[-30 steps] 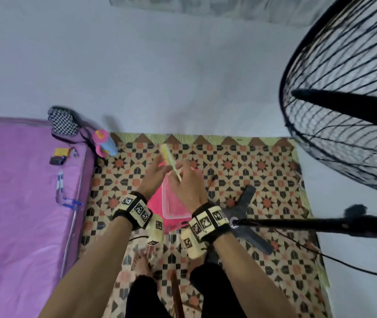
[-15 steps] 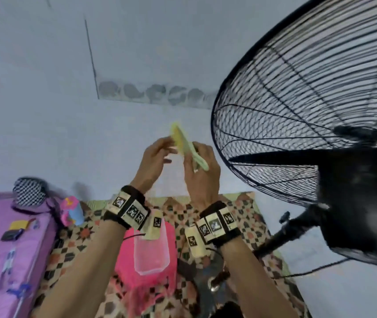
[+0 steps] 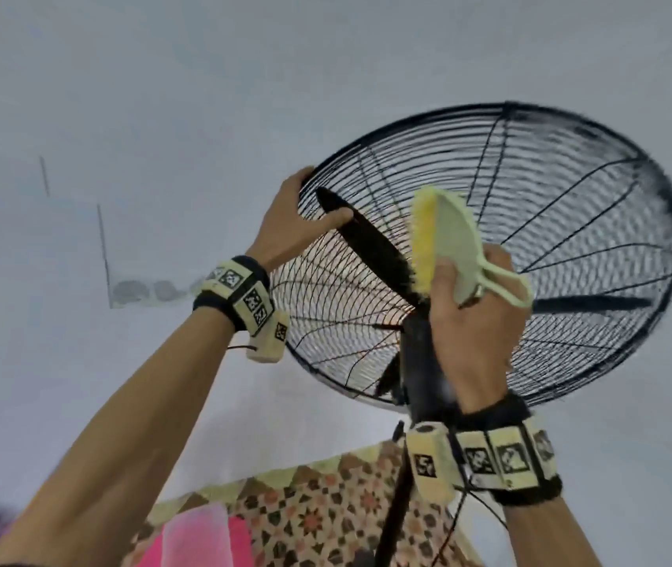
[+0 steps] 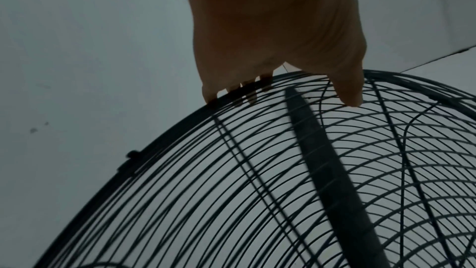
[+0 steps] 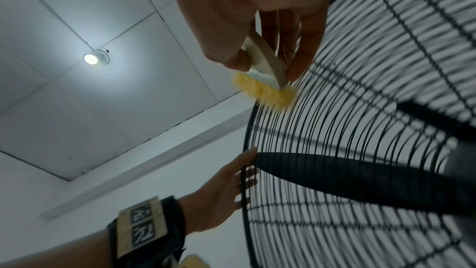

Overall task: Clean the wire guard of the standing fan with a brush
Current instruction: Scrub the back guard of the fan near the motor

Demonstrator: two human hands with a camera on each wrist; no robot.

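- Pale wall point(image 3: 162, 96) fills the head view behind the fan; a patterned mat point(image 3: 326, 521) and a pink tub point(image 3: 199, 538) lie on the floor below.
- Head view: the guard point(image 3: 551, 223), a black wire cage, tilts up and to the right, with dark blades point(image 3: 371, 243) behind the wires and the motor housing point(image 3: 420, 362) at its middle.
- Left hand point(image 3: 289, 223) grips the guard's left rim, fingers over the edge and thumb lying across the wires.
- Right hand point(image 3: 473, 317) is wrapped round the brush point(image 3: 448, 243), a pale green one with yellow bristles and a loop handle sticking out to the right; the bristles face left, in front of the guard's middle.
- Both wrists wear bands with black-and-white markers.
- Left wrist view: dim. The left hand point(image 4: 270, 34) reaches down onto the rim of the guard point(image 4: 231, 191), fingertips hooked over the edge, thumb resting on the wires; one blade point(image 4: 327, 170) runs beneath.
- Right wrist view: tiled ceiling point(image 5: 77, 109) with a lit lamp point(image 5: 90, 58). The right hand point(image 5: 257, 7) pinches the brush point(image 5: 265, 80) between thumb and fingers, its bristles touching the wires near the rim of the guard point(image 5: 360, 109).
- Lower down, the left hand point(image 5: 224, 191) clasps the same rim, beside a blade point(image 5: 347, 172).
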